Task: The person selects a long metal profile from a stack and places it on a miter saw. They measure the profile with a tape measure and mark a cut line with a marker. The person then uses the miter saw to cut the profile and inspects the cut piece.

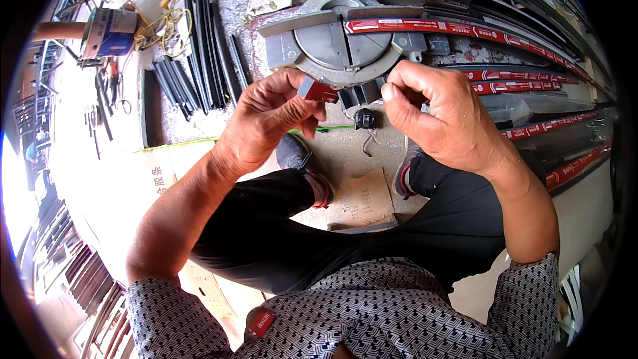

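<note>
My left hand [266,116] pinches a short cut piece of profile [319,90], grey at its end and covered with red film. My right hand [442,110] is closed, thumb against forefinger, at the end of a short dark channel-shaped profile piece [362,94]. The two pieces are close together in front of the round grey base of a mitre saw [325,43]. On this base lies a long profile with a red film strip [425,26], running off to the right. Below the pieces, a small black tape measure [364,118] rests on the floor.
More long red-striped profiles [518,86] lie on the right. Black bars [206,46] lie in a bundle at the left, near a blue-and-white bucket [109,32] and a tangled yellow cord [166,23]. A handwritten cardboard sheet [364,199] lies between my feet.
</note>
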The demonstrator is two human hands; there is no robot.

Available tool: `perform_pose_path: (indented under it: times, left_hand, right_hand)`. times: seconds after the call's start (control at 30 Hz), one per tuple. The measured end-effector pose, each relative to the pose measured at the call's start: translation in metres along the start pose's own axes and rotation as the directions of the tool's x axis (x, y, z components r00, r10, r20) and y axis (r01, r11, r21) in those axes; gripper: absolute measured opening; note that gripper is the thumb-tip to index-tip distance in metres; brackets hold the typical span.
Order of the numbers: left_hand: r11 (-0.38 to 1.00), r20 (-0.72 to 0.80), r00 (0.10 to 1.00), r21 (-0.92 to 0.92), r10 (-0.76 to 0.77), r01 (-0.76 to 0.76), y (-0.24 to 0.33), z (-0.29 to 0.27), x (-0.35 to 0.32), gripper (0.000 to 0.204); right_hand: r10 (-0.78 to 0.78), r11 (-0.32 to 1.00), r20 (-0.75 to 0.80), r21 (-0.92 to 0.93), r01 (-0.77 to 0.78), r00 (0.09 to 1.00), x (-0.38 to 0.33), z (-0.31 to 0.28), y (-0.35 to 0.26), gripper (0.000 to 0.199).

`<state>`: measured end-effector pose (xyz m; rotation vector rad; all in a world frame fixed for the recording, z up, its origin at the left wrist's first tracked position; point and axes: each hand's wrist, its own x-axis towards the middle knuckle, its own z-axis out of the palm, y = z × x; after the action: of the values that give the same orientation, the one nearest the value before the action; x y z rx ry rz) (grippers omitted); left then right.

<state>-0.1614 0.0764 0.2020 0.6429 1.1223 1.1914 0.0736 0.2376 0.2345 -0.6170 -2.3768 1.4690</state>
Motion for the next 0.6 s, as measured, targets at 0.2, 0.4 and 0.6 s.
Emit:
perform_pose_path:
  times: [0.2,0.4,0.6]
  left_hand:
    - [0.983,-0.08,0.995,-0.167,0.068,-0.08,-0.009,0.028,-0.021,0.024]
    - [0.957,-0.019,0.964,0.126,0.267,-0.262,-0.006,0.035,-0.012,0.02]
    - [0.849,-0.021,0.912,0.372,0.411,-0.374,0.002,0.035,-0.006,0.012]
  right_hand:
    - [-0.018,0.995,0.054,0.096,0.013,0.998,-0.004,0.003,-0.007,0.019]
    - [-0.028,0.992,0.076,0.124,0.019,0.997,-0.005,-0.002,-0.006,0.018]
    - [-0.065,0.987,0.095,0.154,0.05,0.993,-0.004,-0.009,-0.005,0.016]
